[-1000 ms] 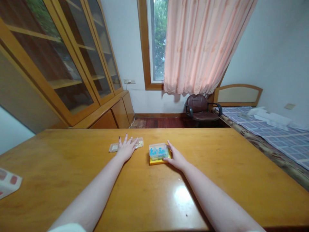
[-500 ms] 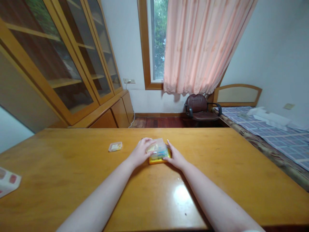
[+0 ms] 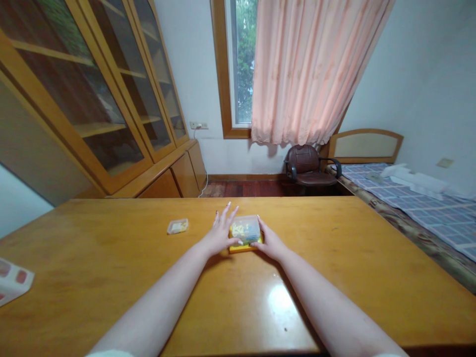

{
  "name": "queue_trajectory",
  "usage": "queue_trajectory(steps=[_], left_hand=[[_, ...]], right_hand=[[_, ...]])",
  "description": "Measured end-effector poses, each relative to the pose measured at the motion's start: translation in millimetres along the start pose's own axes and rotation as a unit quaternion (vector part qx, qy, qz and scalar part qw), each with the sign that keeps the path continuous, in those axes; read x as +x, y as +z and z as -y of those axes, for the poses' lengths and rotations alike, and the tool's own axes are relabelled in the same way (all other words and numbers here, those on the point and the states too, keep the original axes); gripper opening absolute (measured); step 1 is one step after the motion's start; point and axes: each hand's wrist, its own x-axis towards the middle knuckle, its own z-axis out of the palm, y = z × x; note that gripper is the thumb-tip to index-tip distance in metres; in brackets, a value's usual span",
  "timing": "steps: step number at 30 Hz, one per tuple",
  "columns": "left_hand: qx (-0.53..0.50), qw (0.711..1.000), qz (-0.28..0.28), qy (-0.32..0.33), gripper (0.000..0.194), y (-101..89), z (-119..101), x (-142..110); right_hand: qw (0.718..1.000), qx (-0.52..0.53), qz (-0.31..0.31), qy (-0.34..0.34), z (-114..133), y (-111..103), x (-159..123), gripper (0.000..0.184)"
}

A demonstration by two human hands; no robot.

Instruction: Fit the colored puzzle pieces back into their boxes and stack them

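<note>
Left hand [image 3: 220, 234] and right hand [image 3: 270, 242] lie open against a clear plastic box [image 3: 245, 230] (neither gripping it) near the far edge of the table [image 3: 111, 258].

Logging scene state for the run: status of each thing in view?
Clear box on yellow base: lid on, flat on table.
Left hand: open, fingers spread, thumb at box.
Right hand: open, against box's right side.
Small clear tub: closed.
Glass cabinet doors: shut.
Pink curtain: covering most of window.
</note>
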Motion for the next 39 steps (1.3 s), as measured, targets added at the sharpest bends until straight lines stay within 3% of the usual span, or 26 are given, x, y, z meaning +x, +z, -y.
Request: queue_trajectory(steps=[2, 5, 8, 10, 12, 16, 19, 22, 25, 27, 32, 36, 39], left_hand=[[0.053, 0.998, -0.033, -0.018, 0.081, -13.4, 22.8, -5.8], [0.185, 0.971, -0.069, -0.134, 0.067, -35.4, 74.2, -26.9], [0.258, 0.93, 0.015, -0.261, 0.068, -49.6, 123.3, -60.1], [0.248, 0.93, 0.066, -0.264, 0.058, -52.5, 142.6, -81.5], [0.258, 0.933, 0.065, -0.243, 0.05, -52.3, 147.7, -95.6], [0.209, 0.947, 0.039, -0.24, 0.047, -54.1, 121.1, -91.0], [0.089, 0.986, -0.05, -0.133, 0.049, -58.9, 76.0, -62.3], [0.047, 0.991, -0.111, -0.051, 0.044, -57.8, 19.5, -25.8], [0.041, 0.994, -0.103, -0.01, 0.048, -45.5, -29.2, 3.5], [0.044, 0.996, -0.075, -0.005, 0.052, -33.8, -48.8, 15.1], [0.052, 0.998, -0.025, -0.007, 0.048, -13.6, -57.3, 23.2], [0.043, 0.999, -0.007, -0.024, 0.048, -11.3, -53.2, 22.9], [0.043, 0.999, -0.013, -0.028, 0.06, -9.9, -52.0, 20.1]], right_hand=[[1.0, 0.006, 0.004, -0.008, 0.8, -0.7, 0.0, 0.1], [1.0, 0.01, 0.005, -0.015, 1.3, -1.5, 0.5, 0.1], [1.0, 0.014, 0.004, -0.017, 0.6, -1.5, 1.2, 0.099], [1.0, 0.02, 0.005, -0.016, 0.1, -1.2, 1.5, 0.099], [1.0, 0.02, 0.006, -0.013, 0.2, -1.2, 1.4, 0.099], [1.0, 0.011, 0.006, -0.008, 1.7, -2.0, 0.9, 0.098], [1.0, 0.013, 0.005, -0.002, 1.9, -1.9, 0.7, 0.098], [1.0, 0.014, 0.004, 0.0, 2.3, -1.4, 0.4, 0.098], [1.0, 0.015, 0.001, 0.0, 5.0, -2.0, -0.1, 0.097], [1.0, 0.014, 0.001, 0.007, 7.2, -2.8, -0.3, 0.096], [1.0, 0.004, 0.0, 0.012, 6.2, -2.2, 0.5, 0.097], [1.0, 0.005, 0.0, 0.007, 2.9, -1.1, 0.5, 0.097], [1.0, 0.006, 0.011, -0.004, 5.6, -2.4, 0.3, 0.104]])
